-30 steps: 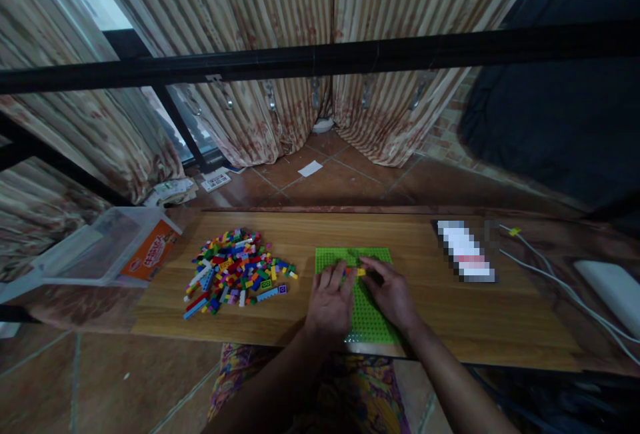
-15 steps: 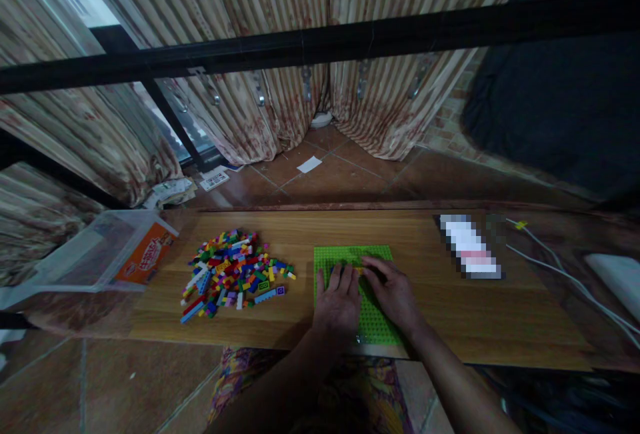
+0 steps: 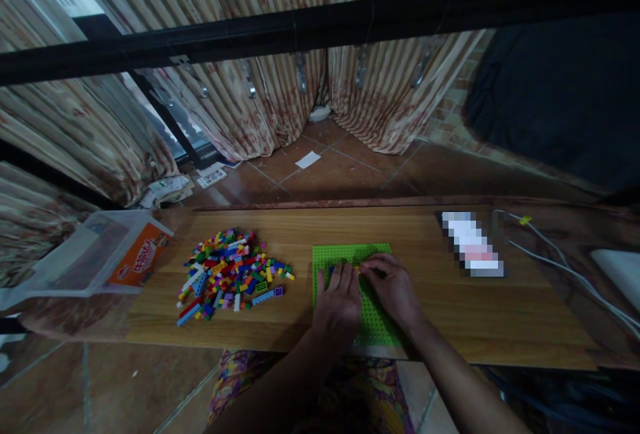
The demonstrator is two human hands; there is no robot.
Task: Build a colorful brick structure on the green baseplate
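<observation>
A bright green studded baseplate (image 3: 350, 253) lies flat on the wooden board (image 3: 450, 314) in front of me. My left hand (image 3: 339, 302) rests palm down on the plate, fingers spread toward its far half. My right hand (image 3: 393, 287) sits beside it on the plate, fingertips pressed together over a small yellow brick (image 3: 358, 267) that is mostly hidden. Whether the fingers pinch the brick or only press on it cannot be told. A loose pile of small coloured bricks (image 3: 231, 273) lies on the board to the left of the plate.
A clear plastic bin with an orange label (image 3: 100, 254) lies at the far left. A blurred-out flat object (image 3: 473, 252), white cables (image 3: 555, 264) and a pale flat thing (image 3: 617, 267) are at the right. A black bar (image 3: 320, 21) crosses overhead; curtains hang behind.
My left hand has slid slightly right and closer to my right hand on the plate. The view has tilted a little; the brick pile and bin have not moved.
</observation>
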